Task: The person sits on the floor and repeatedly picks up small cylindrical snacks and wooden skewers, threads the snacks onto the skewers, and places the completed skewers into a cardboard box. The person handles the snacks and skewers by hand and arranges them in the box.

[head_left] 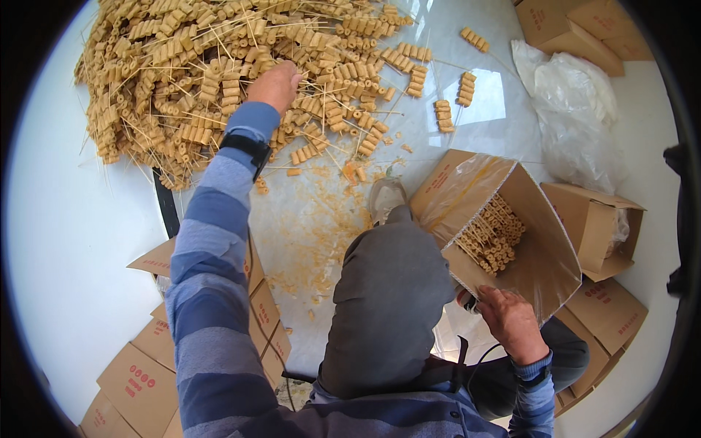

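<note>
A large heap of skewered golden-brown rolls [197, 66] on thin sticks fills the far left. My left hand [274, 87] rests at this heap with its fingers curled; what they hold, if anything, is hidden. Close to my right knee, a cardboard box [555, 248] with a clear plastic liner [467, 190] stands open and tilted. Inside it lie more skewered rolls [493, 237], packed with their ends facing up. My right hand [511, 321] has its fingers bent around the near rim of this box.
Several loose skewers [465, 89] lie on the shiny floor right of the heap. Crumbs [314, 226] are scattered before my shoe [387, 198]. Crumpled clear plastic [573, 109] and another open box [591, 223] are at the right. Printed cartons [139, 379] sit at the lower left.
</note>
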### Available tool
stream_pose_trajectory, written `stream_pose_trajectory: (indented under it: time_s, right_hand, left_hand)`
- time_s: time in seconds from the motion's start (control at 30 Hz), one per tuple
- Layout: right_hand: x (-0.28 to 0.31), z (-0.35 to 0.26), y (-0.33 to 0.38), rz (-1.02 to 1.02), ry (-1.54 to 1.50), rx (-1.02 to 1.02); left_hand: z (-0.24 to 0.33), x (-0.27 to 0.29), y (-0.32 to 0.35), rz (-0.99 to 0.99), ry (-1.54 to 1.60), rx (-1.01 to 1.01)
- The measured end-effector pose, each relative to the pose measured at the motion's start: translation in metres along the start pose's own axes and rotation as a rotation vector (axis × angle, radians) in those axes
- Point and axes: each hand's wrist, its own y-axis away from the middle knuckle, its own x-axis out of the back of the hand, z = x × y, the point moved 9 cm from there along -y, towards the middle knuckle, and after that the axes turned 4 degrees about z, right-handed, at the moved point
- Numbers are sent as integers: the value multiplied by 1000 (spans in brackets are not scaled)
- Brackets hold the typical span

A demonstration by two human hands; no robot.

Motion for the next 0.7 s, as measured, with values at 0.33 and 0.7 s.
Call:
stream_pose_trajectory:
  time_s: [0.33,0.7]
  right_hand:
    - [-1,10,-1,-14,-26,-39]
    - [-2,11,1,-4,-49,-46]
  left_hand:
    - [-17,-89,9,-164,68,465]
    - [9,-114,12,-299,-157,251]
